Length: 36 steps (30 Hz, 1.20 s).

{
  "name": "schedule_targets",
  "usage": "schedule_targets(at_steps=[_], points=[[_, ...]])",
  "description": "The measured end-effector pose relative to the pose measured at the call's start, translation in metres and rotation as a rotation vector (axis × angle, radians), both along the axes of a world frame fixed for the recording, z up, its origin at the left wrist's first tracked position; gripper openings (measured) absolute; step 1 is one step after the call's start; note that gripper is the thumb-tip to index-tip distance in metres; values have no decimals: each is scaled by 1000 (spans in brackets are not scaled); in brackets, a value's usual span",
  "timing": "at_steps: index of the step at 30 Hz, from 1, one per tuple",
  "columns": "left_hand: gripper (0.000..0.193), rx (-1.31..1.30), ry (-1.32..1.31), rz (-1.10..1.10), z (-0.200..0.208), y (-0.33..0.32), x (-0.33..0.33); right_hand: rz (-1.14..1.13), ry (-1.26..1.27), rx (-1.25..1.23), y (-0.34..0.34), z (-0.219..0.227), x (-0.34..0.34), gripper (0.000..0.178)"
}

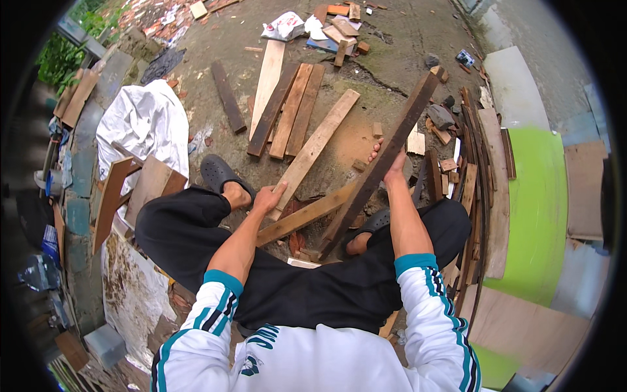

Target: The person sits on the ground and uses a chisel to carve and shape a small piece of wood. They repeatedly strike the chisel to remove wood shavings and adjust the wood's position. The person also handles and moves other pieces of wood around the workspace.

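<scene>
My left hand (266, 198) is closed around the near end of a light brown wooden plank (320, 145), which points away to the right. In my right hand (394, 168) is a long dark wooden beam (408, 121), tilted with its far end up to the right; my fingers wrap round it from beneath and are partly hidden. Another wooden batten (307, 215) lies between my legs, passing behind the dark beam. Ahead on the ground, several boards rest side by side, among them a brown board (292, 111) and a dark board (228, 98).
Long wood strips (480, 170) are piled at my right beside a green panel (535, 202). A white sack (147, 127) and leaning boards (111, 196) are at my left. Offcuts (343, 32) and a plastic bag (284, 27) lie farther ahead. Sawdust (356, 140) covers the ground near the plank.
</scene>
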<state>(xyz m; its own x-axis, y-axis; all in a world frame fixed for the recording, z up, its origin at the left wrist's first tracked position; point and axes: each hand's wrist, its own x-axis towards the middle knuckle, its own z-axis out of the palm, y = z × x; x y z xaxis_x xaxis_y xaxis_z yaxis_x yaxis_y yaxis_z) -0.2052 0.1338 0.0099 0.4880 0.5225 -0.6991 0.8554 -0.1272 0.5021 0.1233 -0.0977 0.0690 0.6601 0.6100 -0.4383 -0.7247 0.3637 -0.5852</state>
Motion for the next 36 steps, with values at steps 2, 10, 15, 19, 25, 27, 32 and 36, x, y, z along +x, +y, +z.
schedule_targets(at_steps=[2,10,15,19,25,27,32,36], points=[[83,49,7,30,-11,-2,-3,-5,15,-34,6,-12,-2,47],[66,180,-109,251,-27,5,-5,58,43,-54,33,-39,1,42],[81,-92,-270,128,22,-34,25,66,100,94,54,-45,13,42],[91,-128,-411,-93,30,-91,25,40,132,186,72,-49,17,40],[100,143,-280,-116,37,-100,20,-69,259,-77,91,-50,2,44],[97,267,-245,-132,36,-93,28,-22,176,-284,78,-70,15,64],[90,431,-51,-140,32,-69,22,400,-203,-797,68,-79,-21,74],[85,519,5,-162,6,-52,11,629,-443,-1070,39,-119,-31,59]])
